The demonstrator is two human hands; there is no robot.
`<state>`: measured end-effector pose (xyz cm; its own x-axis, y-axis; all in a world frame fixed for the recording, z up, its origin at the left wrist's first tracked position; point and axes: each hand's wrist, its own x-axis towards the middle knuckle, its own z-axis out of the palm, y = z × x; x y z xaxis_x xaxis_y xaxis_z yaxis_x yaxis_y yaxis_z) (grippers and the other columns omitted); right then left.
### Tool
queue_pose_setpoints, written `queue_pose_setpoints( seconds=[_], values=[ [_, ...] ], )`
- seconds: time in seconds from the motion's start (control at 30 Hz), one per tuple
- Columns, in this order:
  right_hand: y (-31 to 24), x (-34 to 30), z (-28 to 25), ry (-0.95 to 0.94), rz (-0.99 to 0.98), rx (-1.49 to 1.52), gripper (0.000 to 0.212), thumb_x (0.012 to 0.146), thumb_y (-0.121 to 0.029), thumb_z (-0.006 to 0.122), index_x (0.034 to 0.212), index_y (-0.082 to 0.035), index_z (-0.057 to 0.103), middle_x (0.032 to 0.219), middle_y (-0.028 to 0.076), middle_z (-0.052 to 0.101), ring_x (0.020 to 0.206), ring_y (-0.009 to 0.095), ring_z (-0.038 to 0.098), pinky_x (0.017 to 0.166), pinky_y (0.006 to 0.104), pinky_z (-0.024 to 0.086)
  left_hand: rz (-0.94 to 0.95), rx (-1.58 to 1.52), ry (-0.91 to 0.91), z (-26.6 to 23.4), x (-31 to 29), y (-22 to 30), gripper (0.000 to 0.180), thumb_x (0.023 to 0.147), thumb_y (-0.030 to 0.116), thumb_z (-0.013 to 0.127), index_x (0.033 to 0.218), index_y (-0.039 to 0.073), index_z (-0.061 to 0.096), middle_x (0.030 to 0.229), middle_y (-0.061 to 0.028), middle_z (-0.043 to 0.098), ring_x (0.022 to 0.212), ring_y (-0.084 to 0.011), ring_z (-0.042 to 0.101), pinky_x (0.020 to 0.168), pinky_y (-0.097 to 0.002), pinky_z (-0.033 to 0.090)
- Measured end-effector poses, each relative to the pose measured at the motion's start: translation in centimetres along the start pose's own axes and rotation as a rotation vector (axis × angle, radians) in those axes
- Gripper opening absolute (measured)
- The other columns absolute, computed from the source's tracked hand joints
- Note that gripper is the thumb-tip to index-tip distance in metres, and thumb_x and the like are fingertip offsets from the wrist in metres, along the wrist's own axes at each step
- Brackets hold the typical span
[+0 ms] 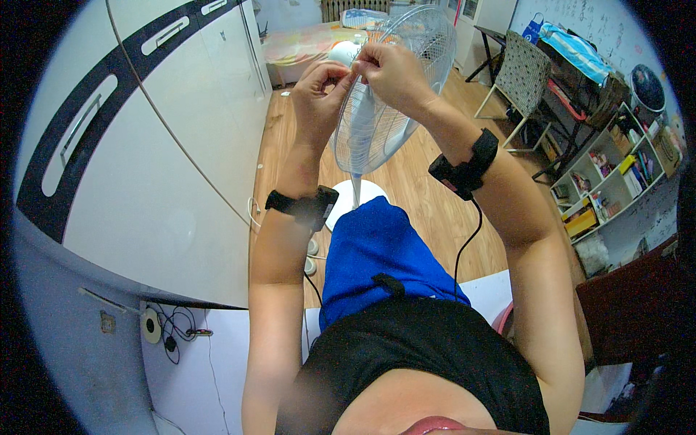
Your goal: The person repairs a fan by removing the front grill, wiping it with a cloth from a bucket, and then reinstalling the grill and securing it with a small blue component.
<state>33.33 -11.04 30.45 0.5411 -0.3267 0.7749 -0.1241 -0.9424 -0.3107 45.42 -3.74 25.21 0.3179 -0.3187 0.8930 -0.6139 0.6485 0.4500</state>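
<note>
In front of me stands a pedestal fan with a clear wire fan guard (384,123) and a round white base (373,191). Both hands are raised to the near left rim of the guard. My left hand (317,94) is closed, its thumb and bent fingers pinching at the rim. Close beside it, my right hand (395,76) pinches the same stretch of rim from above. My fingers hide the exact spot they grip. A rounded white part (344,52) of the fan shows just behind the hands.
A glossy white cabinet (167,145) with dark handle panels fills the left. A patterned chair (523,72), a cluttered desk (580,61) and a low shelf (616,177) stand right. The bed (304,45) is beyond the fan. Cables (174,330) lie lower left.
</note>
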Motion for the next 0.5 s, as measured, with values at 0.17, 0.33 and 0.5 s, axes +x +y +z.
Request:
queue_pose_setpoints(
  seconds=[0.17, 0.33, 0.5],
  values=[
    [-0.3, -0.1, -0.4, -0.028, 0.026, 0.026, 0.018, 0.076, -0.02, 0.06, 0.08, -0.003, 0.065, 0.073, 0.018, 0.063, 0.068, 0.034, 0.062, 0.063, 0.0414, 0.048, 0.06, -0.072, 0.0, 0.4, -0.2, 0.0, 0.008, 0.078, 0.006, 0.066, 0.083, 0.0, 0.063, 0.087, -0.0065, 0.061, 0.072, -0.0099, 0.058, 0.063, -0.0217, 0.049],
    [-0.6, -0.3, -0.8, -0.066, 0.044, 0.021, 0.018, 0.078, -0.019, 0.06, 0.078, -0.002, 0.065, 0.069, 0.014, 0.062, 0.063, 0.027, 0.06, 0.058, 0.037, 0.046, 0.046, -0.08, 0.029, 1.0, -0.5, 1.0, 0.006, 0.078, 0.001, 0.062, 0.083, 0.0, 0.061, 0.098, -0.0082, 0.061, 0.082, -0.0137, 0.06, 0.068, -0.0236, 0.051],
    [-0.6, -0.1, -1.0, -0.121, 0.039, -0.011, 0.017, 0.082, -0.015, 0.059, 0.076, 0.0, 0.063, 0.061, 0.009, 0.06, 0.054, 0.014, 0.055, 0.049, 0.0286, 0.042, 0.376, 0.268, 0.084, 1.3, -0.8, 0.0, 0.014, 0.075, -0.003, 0.064, 0.087, 0.003, 0.06, 0.114, -0.011, 0.056, 0.093, -0.0176, 0.061, 0.07, -0.025, 0.053]
  ],
)
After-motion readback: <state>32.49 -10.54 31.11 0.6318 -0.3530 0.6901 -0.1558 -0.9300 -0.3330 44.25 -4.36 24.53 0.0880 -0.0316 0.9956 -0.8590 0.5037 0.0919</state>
